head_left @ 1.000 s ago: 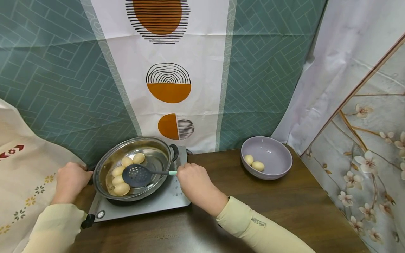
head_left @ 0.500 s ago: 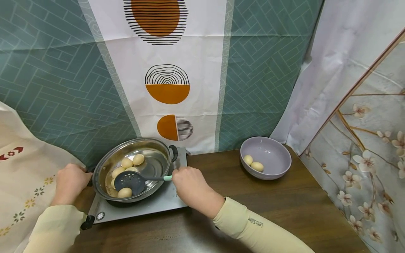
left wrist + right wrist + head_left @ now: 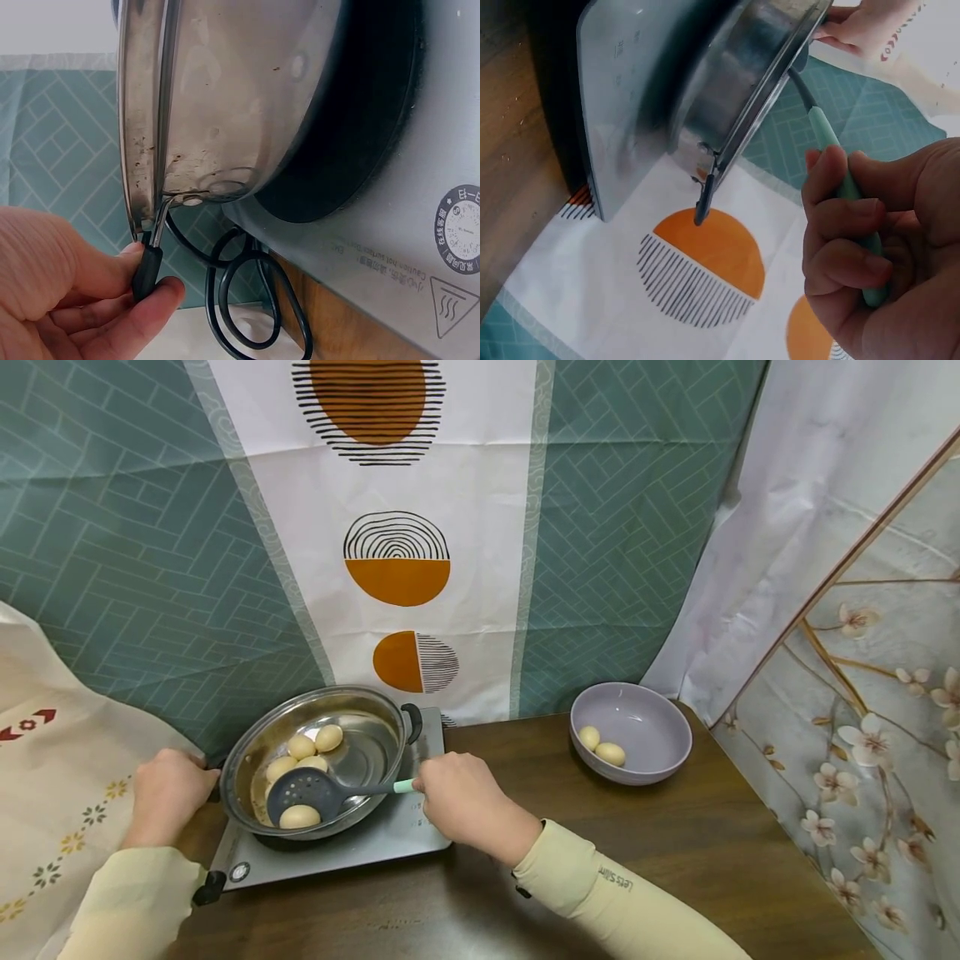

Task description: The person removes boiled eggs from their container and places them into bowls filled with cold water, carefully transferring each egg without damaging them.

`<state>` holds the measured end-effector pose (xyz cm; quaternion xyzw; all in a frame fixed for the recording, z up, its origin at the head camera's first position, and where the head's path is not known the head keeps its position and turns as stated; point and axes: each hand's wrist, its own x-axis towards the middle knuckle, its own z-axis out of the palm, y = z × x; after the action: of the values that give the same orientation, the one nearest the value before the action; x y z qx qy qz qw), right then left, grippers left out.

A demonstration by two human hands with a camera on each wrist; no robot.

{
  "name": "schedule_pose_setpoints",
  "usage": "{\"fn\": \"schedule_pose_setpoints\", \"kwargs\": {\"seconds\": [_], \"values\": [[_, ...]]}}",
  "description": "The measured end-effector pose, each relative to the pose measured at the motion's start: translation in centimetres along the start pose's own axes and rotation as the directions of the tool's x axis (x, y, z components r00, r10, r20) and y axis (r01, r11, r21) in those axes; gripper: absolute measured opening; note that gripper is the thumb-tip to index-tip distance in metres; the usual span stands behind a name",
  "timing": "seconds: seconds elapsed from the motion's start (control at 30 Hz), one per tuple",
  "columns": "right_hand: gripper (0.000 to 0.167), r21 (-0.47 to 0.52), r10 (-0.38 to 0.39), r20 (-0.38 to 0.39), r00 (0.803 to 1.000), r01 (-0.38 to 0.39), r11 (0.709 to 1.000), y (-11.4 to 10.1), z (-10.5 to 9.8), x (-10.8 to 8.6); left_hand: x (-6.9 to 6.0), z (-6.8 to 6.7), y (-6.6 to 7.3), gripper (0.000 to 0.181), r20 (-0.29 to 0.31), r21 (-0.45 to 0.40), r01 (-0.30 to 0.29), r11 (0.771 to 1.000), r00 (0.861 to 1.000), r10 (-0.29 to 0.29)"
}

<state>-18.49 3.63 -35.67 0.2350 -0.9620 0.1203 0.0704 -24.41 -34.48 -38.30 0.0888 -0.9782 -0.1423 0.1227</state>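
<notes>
A steel pan (image 3: 247, 735) holds several pale eggs (image 3: 328, 737) in its left half. My left hand (image 3: 167, 793) grips the pan's left handle; in the left wrist view the fingers and thumb pinch that black handle (image 3: 148, 271). My right hand (image 3: 468, 802) grips the green handle (image 3: 823, 127) of a dark slotted ladle (image 3: 306, 791), fingers curled round it in the right wrist view. The ladle's bowl lies low in the pan, with one egg (image 3: 299, 817) at its lower edge; whether the egg rests in it I cannot tell. Part of another egg is hidden behind the ladle.
Under the pan is a flat silver cooktop (image 3: 345, 857) on a wooden table (image 3: 480, 927). A purple bowl (image 3: 652, 735) with two eggs (image 3: 611, 753) stands at the right. A black cable (image 3: 214, 300) hangs beside the cooktop. Patterned cloth rises behind.
The ladle has moved left and slightly down among the eggs, and its bowl now meets the lowest egg. My right hand shifted left, then slightly back right. My left hand keeps its grip.
</notes>
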Motion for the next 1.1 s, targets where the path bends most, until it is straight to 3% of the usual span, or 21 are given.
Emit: {"fn": "schedule_pose_setpoints", "kwargs": {"seconds": [0.33, 0.7, 1.1], "values": [[0.030, 0.228, 0.116, 0.093, 0.989, -0.134, 0.964, 0.9, 0.1, -0.1, -0.1, 0.1, 0.0, 0.040, 0.000, -0.008, -0.020, 1.000, 1.000, 0.020], [0.024, 0.306, 0.193, 0.144, 0.971, -0.229, 0.924, 2.4, -0.5, 0.0, -0.1, 0.1, 0.1, 0.040, -0.008, -0.010, -0.007, 1.000, 1.000, 0.007], [0.021, 0.340, 0.264, 0.139, 0.955, -0.296, 0.893, 4.0, -1.7, 0.1, 0.1, 0.2, -0.1, 0.040, 0.004, -0.016, 0.019, 1.000, 1.000, -0.019]]}}
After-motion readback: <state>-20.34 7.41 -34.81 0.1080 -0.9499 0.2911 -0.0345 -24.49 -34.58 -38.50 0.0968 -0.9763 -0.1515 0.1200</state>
